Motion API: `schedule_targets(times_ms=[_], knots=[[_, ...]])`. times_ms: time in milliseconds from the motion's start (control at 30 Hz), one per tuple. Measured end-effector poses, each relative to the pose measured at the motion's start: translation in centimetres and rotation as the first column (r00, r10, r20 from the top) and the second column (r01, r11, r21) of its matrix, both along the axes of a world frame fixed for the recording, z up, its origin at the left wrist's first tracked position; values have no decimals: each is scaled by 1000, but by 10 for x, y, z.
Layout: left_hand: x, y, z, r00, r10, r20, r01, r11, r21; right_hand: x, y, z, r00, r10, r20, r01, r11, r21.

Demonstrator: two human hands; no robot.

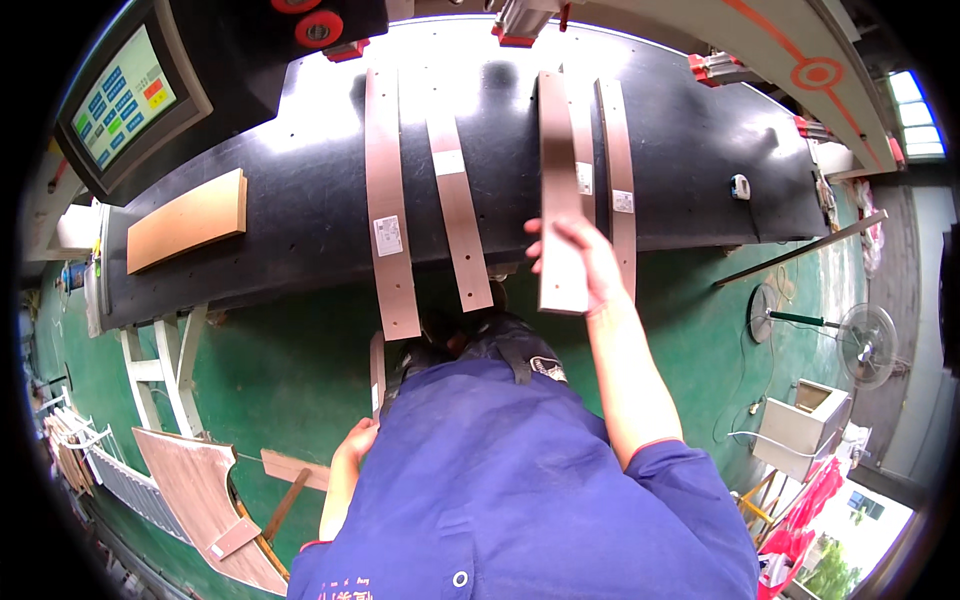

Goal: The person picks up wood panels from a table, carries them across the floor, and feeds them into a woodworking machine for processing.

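Observation:
My right hand (592, 258) is wrapped round the near end of a long brown wooden board (557, 150), thumb across its top and fingertips showing at its left edge. This board overlaps a labelled board (582, 140) behind it. To its right lies another narrow labelled board (617, 150). Left of centre, a wide labelled board (387, 180) and a narrower board (455, 190) with holes reach over the table's near edge. Low beside my left leg, my left hand (357, 441) closes on the lower end of a narrow board (377, 375), which shows nearly edge-on.
A black worktable (490, 130) spans the front, with a light wooden block (190, 220) at left. Overhead are a touchscreen panel (125, 95) and a machine beam (790, 60). A tape measure (740, 187) lies at right. A fan (868, 345) and cut panels (200, 490) stand on the floor.

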State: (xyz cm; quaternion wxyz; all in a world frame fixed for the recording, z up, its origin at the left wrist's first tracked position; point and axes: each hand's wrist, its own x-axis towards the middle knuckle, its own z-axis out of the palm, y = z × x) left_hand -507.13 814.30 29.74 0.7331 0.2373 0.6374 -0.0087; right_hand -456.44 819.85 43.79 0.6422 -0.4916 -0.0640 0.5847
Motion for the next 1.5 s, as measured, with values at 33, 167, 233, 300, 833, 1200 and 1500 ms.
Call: schedule_targets(times_ms=[33,167,233,300,833,1200,1500], knots=[[-17,-4,-24,1000,-4,-3,4,1000,-24,-13,1,2,996,-42,82,49,995,-91],[-7,-2,-14,998,-45,47,43,998,51,-17,-12,-34,996,-82,29,86,979,-185],[7,-1,10,999,-10,48,7,999,50,-13,-17,-48,972,-54,229,113,961,-254],[11,-2,15,998,-30,48,27,998,59,-14,-16,-61,839,-44,542,238,925,-294],[7,-34,-46,947,-248,-205,238,969,-72,30,-12,-73,42,404,914,521,772,-365],[54,-37,16,940,-214,-267,181,973,-143,35,-12,-68,249,414,876,394,782,-482],[92,-52,41,954,-134,-267,92,982,-163,68,-57,-38,225,211,951,426,857,-290]])
